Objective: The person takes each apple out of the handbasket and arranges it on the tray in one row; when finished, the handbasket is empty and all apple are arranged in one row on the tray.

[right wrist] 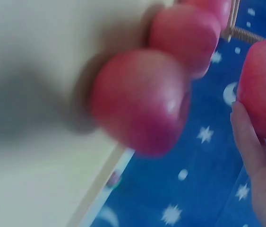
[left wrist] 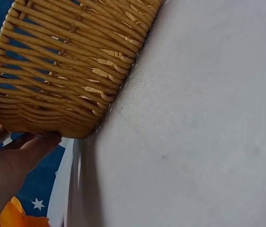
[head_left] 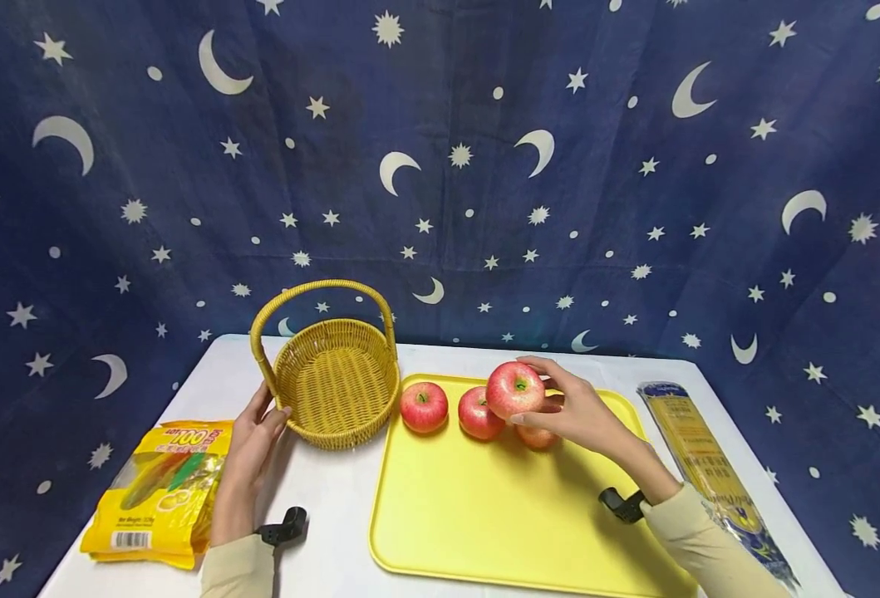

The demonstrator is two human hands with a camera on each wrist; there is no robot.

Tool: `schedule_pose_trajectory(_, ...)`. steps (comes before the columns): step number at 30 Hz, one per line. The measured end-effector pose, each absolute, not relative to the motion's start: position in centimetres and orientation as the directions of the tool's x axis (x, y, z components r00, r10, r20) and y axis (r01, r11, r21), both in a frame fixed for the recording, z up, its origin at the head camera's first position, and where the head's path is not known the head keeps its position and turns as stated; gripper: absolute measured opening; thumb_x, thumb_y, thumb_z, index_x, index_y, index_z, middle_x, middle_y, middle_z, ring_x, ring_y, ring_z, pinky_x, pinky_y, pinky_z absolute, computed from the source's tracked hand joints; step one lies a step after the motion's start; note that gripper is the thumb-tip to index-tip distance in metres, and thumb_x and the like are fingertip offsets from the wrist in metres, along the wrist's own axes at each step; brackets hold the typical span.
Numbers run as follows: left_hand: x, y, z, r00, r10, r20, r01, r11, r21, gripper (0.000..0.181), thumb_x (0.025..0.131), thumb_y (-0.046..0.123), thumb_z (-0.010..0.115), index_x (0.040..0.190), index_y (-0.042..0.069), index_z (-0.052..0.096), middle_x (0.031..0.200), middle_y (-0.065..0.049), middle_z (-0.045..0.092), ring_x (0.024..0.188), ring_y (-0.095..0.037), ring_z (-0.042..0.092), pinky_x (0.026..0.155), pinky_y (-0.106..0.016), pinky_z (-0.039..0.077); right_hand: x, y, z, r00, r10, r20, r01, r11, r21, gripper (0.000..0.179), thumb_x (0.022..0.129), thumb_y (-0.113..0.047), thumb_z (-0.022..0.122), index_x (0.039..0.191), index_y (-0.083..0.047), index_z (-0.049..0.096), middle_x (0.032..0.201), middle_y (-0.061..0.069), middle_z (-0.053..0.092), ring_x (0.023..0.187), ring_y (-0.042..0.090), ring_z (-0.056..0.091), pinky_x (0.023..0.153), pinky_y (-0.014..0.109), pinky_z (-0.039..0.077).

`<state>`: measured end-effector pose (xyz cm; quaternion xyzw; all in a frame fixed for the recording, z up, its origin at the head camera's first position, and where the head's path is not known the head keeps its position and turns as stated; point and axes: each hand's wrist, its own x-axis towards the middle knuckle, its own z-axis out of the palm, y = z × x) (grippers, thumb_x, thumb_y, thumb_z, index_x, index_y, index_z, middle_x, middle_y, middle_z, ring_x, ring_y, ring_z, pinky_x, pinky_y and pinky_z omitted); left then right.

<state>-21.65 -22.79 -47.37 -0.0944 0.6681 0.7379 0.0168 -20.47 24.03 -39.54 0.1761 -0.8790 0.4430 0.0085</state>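
Observation:
My left hand [head_left: 253, 440] grips the near left rim of a round wicker basket [head_left: 338, 440], thumb over the rim and fingers on the outside wall. The basket has a tall arched handle and nothing lies inside it. In the left wrist view, fingertips [left wrist: 43, 144] press the woven side. A red apple [head_left: 515, 389] is held between the thumb and fingers of my right hand [head_left: 577, 414], raised above the yellow tray [head_left: 469, 515]. Three more apples stand in a row on the tray: a left apple [head_left: 424, 407], a middle apple [head_left: 479, 415], and a right apple [head_left: 538, 438] partly hidden behind the held one.
A yellow snack bag [head_left: 159, 498] lies at the left, beside my left forearm. On the right, a long pack of pasta [head_left: 709, 465] lies along the white table [head_left: 327, 531], partly behind my right sleeve. A dark blue star-and-moon curtain [head_left: 462, 208] hangs behind the table.

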Motion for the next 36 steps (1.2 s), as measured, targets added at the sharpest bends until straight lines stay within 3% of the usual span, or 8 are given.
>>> schedule_pose_trajectory(3, -21.7, -22.7, -47.4, -0.983, -0.099, -0.157, -0.147, -0.104, 0.984, 0.077, 0.105, 0.003, 0.043, 0.167, 0.022, 0.002, 0.174, 0.001, 0.006, 0.157, -0.019, 0.021, 0.124, -0.031, 0.029, -19.9, 26.1, -39.7, -0.950, -0.254, 0.179, -0.299, 0.585, -0.754, 0.077, 0.080, -0.028, 0.089, 0.147, -0.019, 0.052, 0.137, 0.010, 0.062, 0.113, 0.031, 0.067, 0.093, 0.040, 0.061)
schedule_pose_trajectory(6, -21.7, -22.8, -47.2, -0.987, -0.094, -0.129, -0.120, -0.095, 0.988, 0.077, 0.104, 0.002, 0.043, 0.167, 0.020, 0.002, 0.174, -0.001, 0.006, 0.157, -0.022, 0.022, 0.122, -0.028, 0.032, -19.4, 28.0, -40.1, -0.960, -0.207, 0.190, -0.277, 0.590, -0.758, 0.075, 0.082, -0.025, 0.087, 0.148, -0.016, 0.051, 0.139, 0.013, 0.060, 0.113, 0.028, 0.066, 0.093, 0.029, 0.060)
schedule_pose_trajectory(9, -21.7, -23.0, -46.9, -0.990, -0.092, -0.105, -0.096, -0.092, 0.991, 0.076, 0.104, 0.002, 0.043, 0.167, 0.017, 0.002, 0.174, -0.004, 0.007, 0.156, -0.024, 0.023, 0.119, -0.023, 0.035, -19.0, 29.7, -40.7, -0.969, -0.167, 0.180, -0.244, 0.571, -0.784, 0.074, 0.083, -0.021, 0.086, 0.148, -0.015, 0.051, 0.140, 0.015, 0.058, 0.110, 0.014, 0.065, 0.090, 0.019, 0.058)
schedule_pose_trajectory(13, -21.6, -23.1, -46.7, -0.993, -0.085, -0.085, -0.077, -0.099, 0.992, 0.075, 0.104, 0.001, 0.042, 0.167, 0.015, 0.003, 0.174, -0.006, 0.007, 0.156, -0.027, 0.023, 0.113, -0.015, 0.040, -18.7, 32.0, -41.3, -0.981, -0.127, 0.144, -0.192, 0.583, -0.789, 0.076, 0.086, -0.020, 0.084, 0.151, -0.012, 0.047, 0.143, 0.019, 0.055, 0.105, -0.001, 0.060, 0.086, 0.014, 0.056)
schedule_pose_trajectory(17, -21.6, -23.0, -46.8, -0.994, -0.087, -0.073, -0.064, -0.102, 0.993, 0.075, 0.104, 0.000, 0.042, 0.166, 0.014, 0.003, 0.174, -0.008, 0.008, 0.156, -0.029, 0.024, 0.111, -0.013, 0.041, -18.4, 33.9, -41.9, -0.991, -0.076, 0.109, -0.133, 0.644, -0.754, 0.079, 0.086, -0.023, 0.083, 0.153, -0.009, 0.044, 0.142, 0.024, 0.054, 0.107, 0.010, 0.060, 0.083, 0.013, 0.054)
schedule_pose_trajectory(24, -21.5, -23.1, -46.8, -0.991, -0.097, -0.097, -0.088, -0.093, 0.992, 0.076, 0.104, 0.000, 0.042, 0.166, 0.014, 0.002, 0.174, -0.006, 0.006, 0.156, -0.026, 0.022, 0.120, -0.023, 0.034, -18.3, 35.6, -44.0, -0.996, -0.046, 0.073, -0.084, 0.700, -0.709, 0.078, 0.085, -0.026, 0.083, 0.149, -0.002, 0.045, 0.137, 0.030, 0.056, 0.111, 0.039, 0.064, 0.079, 0.017, 0.054)
schedule_pose_trajectory(36, -21.3, -23.0, -46.6, -0.987, -0.095, -0.127, -0.126, -0.015, 0.992, 0.078, 0.104, 0.003, 0.043, 0.167, 0.019, 0.000, 0.174, -0.004, 0.005, 0.157, -0.023, 0.019, 0.126, -0.033, 0.028, -18.7, 36.3, -46.4, -0.997, -0.069, 0.019, -0.063, 0.725, -0.685, 0.077, 0.085, -0.026, 0.083, 0.148, -0.001, 0.045, 0.139, 0.034, 0.054, 0.111, 0.043, 0.066, 0.083, 0.022, 0.057)
